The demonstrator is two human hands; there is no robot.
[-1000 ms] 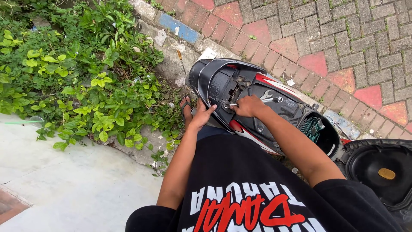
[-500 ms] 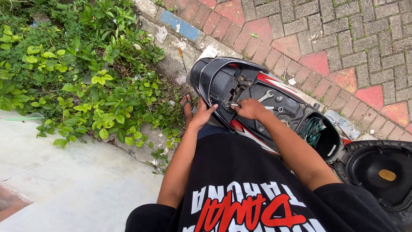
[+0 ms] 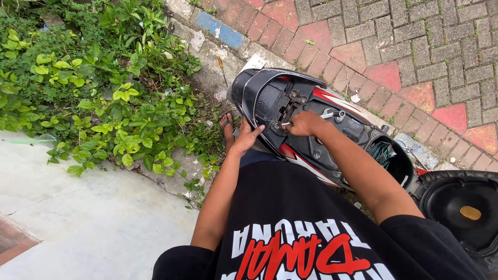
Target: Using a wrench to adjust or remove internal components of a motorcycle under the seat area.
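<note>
The left hand (image 3: 248,136) rests open, fingers spread, against the scooter's black rear panel (image 3: 262,98). Just beyond, the right hand (image 3: 303,123) is closed around a metal wrench (image 3: 326,115) lying over the scooter's uncovered frame; brick paving (image 3: 415,36) lies behind.

scooter (image 3: 332,140) on brick paving (image 3: 415,46)

Left hand (image 3: 248,136) open, fingers spread; right hand (image 3: 303,124) closed, gripping.
</note>
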